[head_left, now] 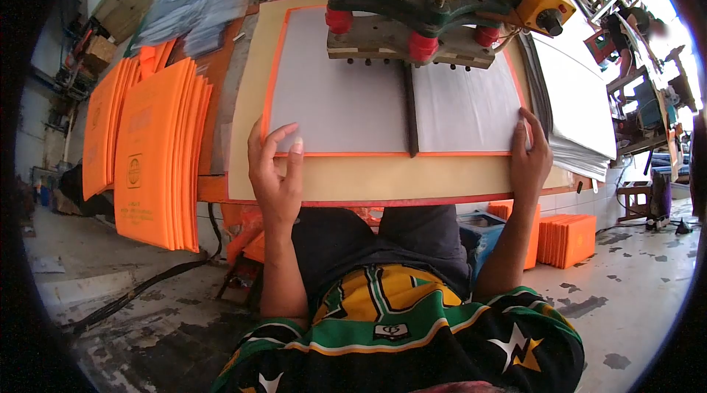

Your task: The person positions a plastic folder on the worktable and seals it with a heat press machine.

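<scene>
An orange cover (pixel 339 153) lies open and flat on a tan board, lined with pale grey sheets (pixel 339 91) on both halves. A dark strip (pixel 411 109) runs down its middle. At the near left corner, my left hand (pixel 276 172) has its fingers apart, with thumb and index finger over the lining. My right hand (pixel 532 153) rests along the near right edge, fingers stretched out and slightly apart. Above the far part of the cover hangs a press head (pixel 412 43) with red and yellow knobs; it hides part of the cover.
Stacked orange covers with printed fronts (pixel 151 165) stand at the left edge. Clear plastic sleeves (pixel 195 2) lie behind them. Piled white sheets (pixel 574 98) are at the right. More orange covers (pixel 567 238) sit on the floor. A person (pixel 630 36) is at the far right.
</scene>
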{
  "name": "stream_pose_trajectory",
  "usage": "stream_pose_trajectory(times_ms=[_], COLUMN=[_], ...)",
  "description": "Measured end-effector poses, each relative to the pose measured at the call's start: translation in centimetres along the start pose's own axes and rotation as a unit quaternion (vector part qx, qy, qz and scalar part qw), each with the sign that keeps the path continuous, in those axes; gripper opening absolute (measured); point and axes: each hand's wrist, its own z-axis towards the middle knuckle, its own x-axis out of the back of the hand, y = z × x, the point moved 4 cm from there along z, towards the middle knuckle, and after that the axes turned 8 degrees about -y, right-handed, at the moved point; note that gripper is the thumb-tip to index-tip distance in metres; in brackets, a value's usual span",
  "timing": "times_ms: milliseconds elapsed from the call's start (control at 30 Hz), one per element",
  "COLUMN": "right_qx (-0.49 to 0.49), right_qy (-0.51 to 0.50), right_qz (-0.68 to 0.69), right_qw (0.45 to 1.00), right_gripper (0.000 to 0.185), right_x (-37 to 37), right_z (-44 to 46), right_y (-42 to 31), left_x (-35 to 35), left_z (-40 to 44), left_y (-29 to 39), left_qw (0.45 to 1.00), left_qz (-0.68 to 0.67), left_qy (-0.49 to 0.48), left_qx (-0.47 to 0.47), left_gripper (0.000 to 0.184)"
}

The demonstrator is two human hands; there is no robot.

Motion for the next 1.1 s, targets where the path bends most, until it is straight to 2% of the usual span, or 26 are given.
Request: stream_pose_trajectory(times_ms=[200,267,500,600,667,767,1100], right_qx=[0.006,-0.001,0.015,0.017,0.028,0.028,0.024], right_qy=[0.016,0.013,0.015,0.02,0.027,0.025,0.02], right_qz=[0.001,0.009,0.0,0.02,0.024,0.03,0.015], right_qw=[1.0,1.0,1.0,0.999,0.999,0.999,0.999], right_gripper=[0.037,0.037,0.037,0.038,0.038,0.038,0.039], right_x=[-0.08,-0.08,-0.01,-0.05,-0.11,-0.08,-0.09], right_z=[-0.09,-0.13,0.02,0.03,0.08,0.02,-0.17], right_y=[-0.57,-0.45,-0.24,-0.08,-0.05,-0.1,-0.47], left_x=[0.09,0.12,0.03,0.08,0.03,0.03,0.08], left_z=[0.04,0.02,-0.05,-0.07,-0.07,-0.05,-0.1], left_y=[0.27,0.31,0.0,0.29,0.11,-0.01,-0.02], left_qw=[0.999,1.0,1.0,1.0,0.999,1.0,1.0], left_qz=[-0.023,0.001,-0.005,-0.011,-0.025,0.007,0.0], left_qy=[-0.002,0.005,0.013,0.006,-0.008,0.009,0.009], left_qx=[0.028,-0.006,-0.013,-0.005,0.035,0.001,0.0], left_gripper=[0.031,0.031,0.029,0.027,0.026,0.026,0.028])
